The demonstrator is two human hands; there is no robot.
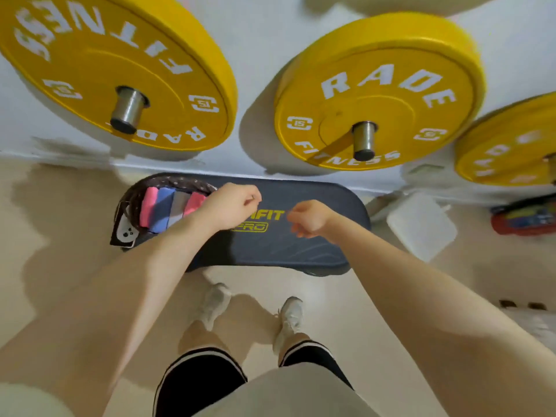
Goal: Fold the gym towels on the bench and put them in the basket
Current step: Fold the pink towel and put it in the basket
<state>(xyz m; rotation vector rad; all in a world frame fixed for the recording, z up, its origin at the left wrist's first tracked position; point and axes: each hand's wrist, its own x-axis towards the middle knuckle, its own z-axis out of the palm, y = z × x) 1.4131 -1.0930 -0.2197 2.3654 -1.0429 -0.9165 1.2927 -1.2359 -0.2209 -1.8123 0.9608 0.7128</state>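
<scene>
Head view, looking down. My left hand (230,203) is curled into a loose fist, fingers together, nothing visible in it; it hangs over the left part of the dark navy padded table (270,245), right at the inner edge of the basket. My right hand (310,219) is also curled shut, fingers tucked in, holding nothing I can see, over the middle of the table just right of the yellow printed logo (255,221). Hands are near each other but apart, not touching.

Dark woven basket with dotted rim (168,180) sits on the left end of the table. Inside it the folded gym towels stand side by side in a row: pink towel (149,206), blue towel (162,210), grey towel (179,206), second pink towel (194,203), partly hidden by my left wrist. A black tag with white marks (125,233) hangs at the basket's near left side.

Rest of the table top is bare, no loose towel on it.

Behind the table, three yellow round weight plates with white lettering (376,94) hang on steel pegs on the white wall. A white square lid-like thing (421,224) lies on the beige floor (60,236) right of the table; red object (523,218) further right, blurred. My white sneakers (288,317) stand just short of the table, black shorts with white trim (195,380) below.
</scene>
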